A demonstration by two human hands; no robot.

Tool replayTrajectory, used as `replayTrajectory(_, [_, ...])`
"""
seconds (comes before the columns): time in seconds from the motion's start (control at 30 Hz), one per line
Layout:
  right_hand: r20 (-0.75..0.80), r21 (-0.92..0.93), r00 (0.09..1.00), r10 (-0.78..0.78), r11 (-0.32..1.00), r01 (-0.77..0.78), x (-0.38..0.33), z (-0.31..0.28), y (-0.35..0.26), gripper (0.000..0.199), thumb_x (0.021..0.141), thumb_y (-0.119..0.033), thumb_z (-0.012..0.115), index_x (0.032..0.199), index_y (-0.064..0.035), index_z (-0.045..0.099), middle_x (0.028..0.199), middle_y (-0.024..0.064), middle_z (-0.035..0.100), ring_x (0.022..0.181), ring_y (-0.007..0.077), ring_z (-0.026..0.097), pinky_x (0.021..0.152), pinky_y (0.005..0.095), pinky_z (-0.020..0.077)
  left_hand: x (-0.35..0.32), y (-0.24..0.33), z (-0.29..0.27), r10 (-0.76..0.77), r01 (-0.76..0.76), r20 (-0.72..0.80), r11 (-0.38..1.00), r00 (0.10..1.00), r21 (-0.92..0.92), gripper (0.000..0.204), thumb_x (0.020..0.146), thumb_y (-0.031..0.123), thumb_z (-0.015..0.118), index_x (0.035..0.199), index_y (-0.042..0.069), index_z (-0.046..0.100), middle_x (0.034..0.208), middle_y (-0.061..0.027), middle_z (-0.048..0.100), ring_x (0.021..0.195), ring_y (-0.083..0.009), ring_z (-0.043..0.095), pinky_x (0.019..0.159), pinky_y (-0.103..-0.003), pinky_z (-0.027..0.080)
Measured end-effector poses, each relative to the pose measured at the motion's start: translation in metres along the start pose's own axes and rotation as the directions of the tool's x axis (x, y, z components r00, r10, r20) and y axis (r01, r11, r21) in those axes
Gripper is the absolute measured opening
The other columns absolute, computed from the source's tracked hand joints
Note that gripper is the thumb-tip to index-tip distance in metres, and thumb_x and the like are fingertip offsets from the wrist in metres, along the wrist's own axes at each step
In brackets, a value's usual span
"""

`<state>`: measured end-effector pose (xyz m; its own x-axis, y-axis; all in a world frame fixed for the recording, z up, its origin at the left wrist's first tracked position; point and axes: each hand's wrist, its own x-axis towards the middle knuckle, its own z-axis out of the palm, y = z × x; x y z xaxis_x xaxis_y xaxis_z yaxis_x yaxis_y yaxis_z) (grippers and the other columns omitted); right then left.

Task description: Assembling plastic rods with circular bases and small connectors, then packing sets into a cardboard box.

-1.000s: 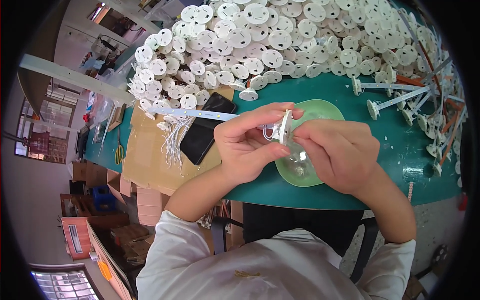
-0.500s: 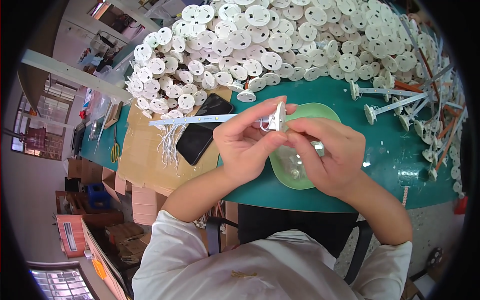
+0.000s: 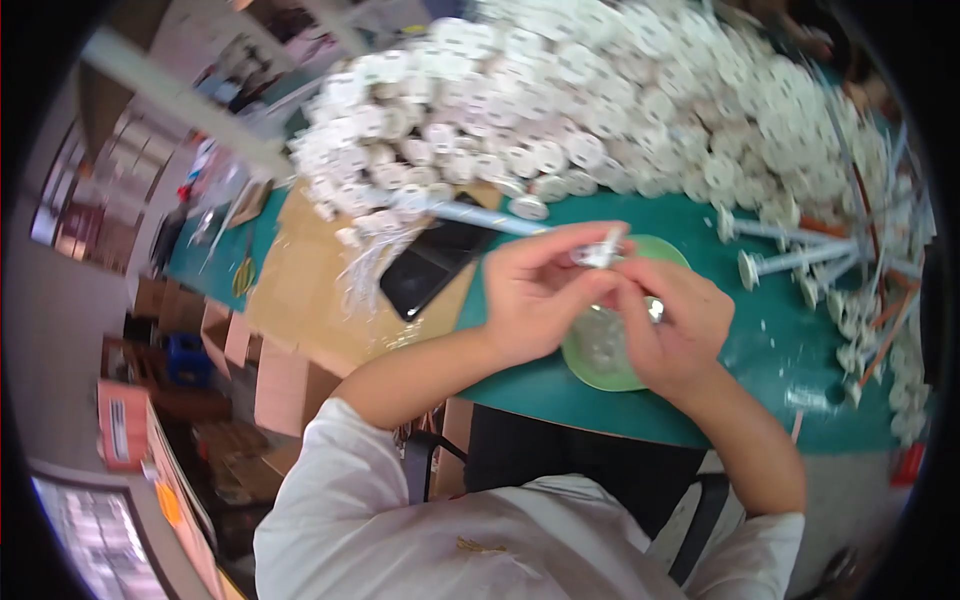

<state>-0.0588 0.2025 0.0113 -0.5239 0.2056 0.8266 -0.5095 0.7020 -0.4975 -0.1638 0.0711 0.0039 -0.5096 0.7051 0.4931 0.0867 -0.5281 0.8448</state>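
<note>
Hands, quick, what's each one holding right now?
Left hand: closed, pinching a small white plastic part.
Right hand: fingers curled, touching the same part; grip cannot be told.

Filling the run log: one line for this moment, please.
left hand: pinches small white part | right hand: at same part | below: green dish | behind: heap of white discs

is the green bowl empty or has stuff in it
Not empty: the green bowl on the table holds small clear bits, seen between the left hand and right hand. What they are, cannot tell.
</note>
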Motion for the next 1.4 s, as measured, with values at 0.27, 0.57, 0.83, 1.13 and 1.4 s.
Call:
replayTrajectory(0.27, [-0.042, 0.084, 0.973, 0.227, 0.971, -0.222, -0.013, -0.066, -0.011, 0.016, 0.097, 0.000, 0.054, 0.110, 0.0045, 0.063, 0.103, 0.0102, 0.066, 0.087, 0.0146, 0.063, 0.072, 0.0231, 0.0499, -0.020, 0.094, -0.062, 0.073, 0.052, -0.367, 0.946, 0.927, 0.320, 0.023, 0.093, 0.010, 0.058, 0.114, 0.001, 0.063, 0.102, -0.0069, 0.064, 0.082, -0.0125, 0.060, 0.072, -0.027, 0.051])
replayTrajectory(0.57, [-0.264, -0.571, 0.926, 0.270, 0.730, -0.376, -0.143, -0.147, -0.007, 0.017, 0.098, -0.009, 0.058, 0.103, 0.0053, 0.066, 0.095, 0.0096, 0.068, 0.081, 0.0146, 0.063, 0.071, 0.0255, 0.0518, -0.114, 0.143, -0.283, 0.255, 0.544, -0.511, -0.077, 0.821, 0.836, 0.026, 0.094, 0.031, 0.051, 0.101, 0.006, 0.055, 0.076, -0.0192, 0.063, 0.071, -0.0333, 0.064, 0.068, -0.043, 0.051])
replayTrajectory(0.83, [-0.490, -0.233, 0.697, 0.523, 0.692, -0.683, -0.138, -0.142, 0.002, 0.020, 0.097, -0.019, 0.062, 0.097, 0.0002, 0.067, 0.080, 0.0024, 0.065, 0.069, 0.0078, 0.056, 0.060, 0.0212, 0.0439, -0.105, 0.124, -0.275, 0.166, 0.702, -0.693, -0.325, 0.702, 0.634, 0.032, 0.087, 0.025, 0.052, 0.114, 0.007, 0.054, 0.089, -0.0254, 0.068, 0.086, -0.0466, 0.065, 0.077, -0.054, 0.053])
replayTrajectory(1.13, [-0.335, -0.500, 0.822, 0.462, 0.652, -0.570, -0.125, -0.125, -0.016, 0.018, 0.094, -0.013, 0.065, 0.085, 0.0026, 0.064, 0.067, 0.0016, 0.057, 0.059, 0.0083, 0.047, 0.054, 0.0245, 0.0384, -0.109, 0.149, -0.228, 0.082, 0.575, -0.608, -0.444, 0.790, 0.687, 0.034, 0.084, 0.021, 0.053, 0.116, 0.009, 0.056, 0.087, -0.0239, 0.068, 0.084, -0.0439, 0.066, 0.073, -0.055, 0.053])
replayTrajectory(1.4, [-0.237, -0.556, 0.890, 0.391, 0.696, -0.454, -0.116, -0.120, -0.024, 0.015, 0.091, -0.009, 0.064, 0.085, 0.0043, 0.063, 0.065, 0.0075, 0.056, 0.056, 0.0125, 0.048, 0.052, 0.0281, 0.0392, -0.119, 0.138, -0.305, 0.157, 0.528, -0.512, -0.405, 0.845, 0.747, 0.039, 0.085, 0.022, 0.053, 0.121, 0.009, 0.054, 0.091, -0.0252, 0.067, 0.086, -0.0428, 0.066, 0.076, -0.055, 0.053])
